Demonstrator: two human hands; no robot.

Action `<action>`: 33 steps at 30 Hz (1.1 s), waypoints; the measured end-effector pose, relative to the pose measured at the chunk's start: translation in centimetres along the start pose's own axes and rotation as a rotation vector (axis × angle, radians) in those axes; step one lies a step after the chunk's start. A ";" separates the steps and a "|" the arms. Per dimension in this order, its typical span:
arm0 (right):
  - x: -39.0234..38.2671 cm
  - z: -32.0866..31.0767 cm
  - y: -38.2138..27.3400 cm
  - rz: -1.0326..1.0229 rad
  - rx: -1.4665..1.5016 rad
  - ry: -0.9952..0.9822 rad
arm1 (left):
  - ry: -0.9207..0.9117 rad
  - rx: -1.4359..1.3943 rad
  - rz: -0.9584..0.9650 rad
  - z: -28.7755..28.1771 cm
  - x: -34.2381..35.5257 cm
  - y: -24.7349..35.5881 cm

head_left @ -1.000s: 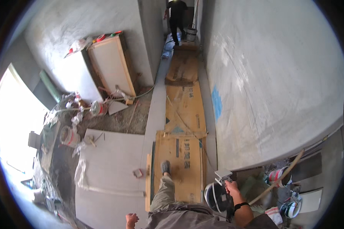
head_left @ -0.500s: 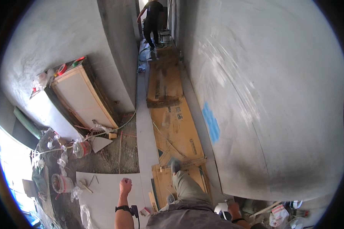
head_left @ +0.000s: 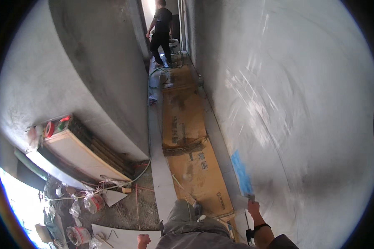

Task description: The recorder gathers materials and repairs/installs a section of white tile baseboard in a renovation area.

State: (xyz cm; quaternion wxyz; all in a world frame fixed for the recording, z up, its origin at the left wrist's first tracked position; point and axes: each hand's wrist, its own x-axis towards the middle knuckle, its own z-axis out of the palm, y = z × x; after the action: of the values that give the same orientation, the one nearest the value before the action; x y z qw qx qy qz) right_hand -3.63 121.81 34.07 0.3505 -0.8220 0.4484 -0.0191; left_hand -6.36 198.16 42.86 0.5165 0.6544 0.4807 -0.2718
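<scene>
Hands number two at the bottom of the frame. The right hand [head_left: 254, 207], at lower right, has its fingers closed around one small grey object [head_left: 250, 196], too blurred to identify further; it appears just below the single bright blue patch [head_left: 241, 172] on the smooth grey plaster wall [head_left: 307, 103]. Whether it touches the wall, I cannot tell. The left hand [head_left: 143, 240], at lower centre-left, shows bent fingers; how tightly they close, and on what, I cannot tell.

Three buckets are visible. Two round white-and-red plastic buckets sit at lower left, one upper [head_left: 94, 203] and one lower [head_left: 78, 235]; one white bucket [head_left: 173, 43] stands at upper centre, beside one dark-clothed co-worker [head_left: 161, 31]. The contents of all three are too small or hidden to make out.

At least three flat brown cardboard sheets [head_left: 201, 176] overlap in one strip along the floor through the middle. At left, one red ring-shaped tape roll [head_left: 49, 130] rests on top of a leaning stack of wood-edged panels [head_left: 85, 157]. One pale triangular offcut [head_left: 114, 197] lies below, near the upper red-banded bucket.
</scene>
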 end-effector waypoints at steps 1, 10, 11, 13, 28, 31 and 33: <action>0.1 4.1 -8.5 -0.093 -0.092 -0.121 | 0.080 0.002 -0.037 -1.8 0.8 1.4; 11.1 9.6 -34.8 -0.171 -0.725 -0.454 | -0.265 -0.285 0.338 3.5 19.9 26.9; 10.3 10.9 -37.5 -0.051 -0.702 -0.446 | -0.091 -0.169 0.208 3.8 22.2 31.1; 10.3 12.5 -40.5 0.109 -0.696 -0.429 | 0.078 0.466 0.427 5.1 26.7 40.0; 34.5 28.6 -64.2 0.305 -0.704 -0.260 | 0.063 0.700 0.547 18.5 45.6 96.7; 44.2 32.8 -70.8 0.130 -0.680 -0.121 | -0.073 0.473 0.454 18.7 47.6 102.6; 52.5 35.0 -79.7 0.038 -0.705 -0.210 | -0.019 0.314 0.320 20.2 48.7 107.5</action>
State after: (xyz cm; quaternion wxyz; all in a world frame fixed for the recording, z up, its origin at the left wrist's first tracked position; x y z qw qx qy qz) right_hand 97.58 130.05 40.12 0.0899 -0.8814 0.4041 0.2275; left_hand 113.29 195.74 39.46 0.4492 0.7923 0.3176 -0.2639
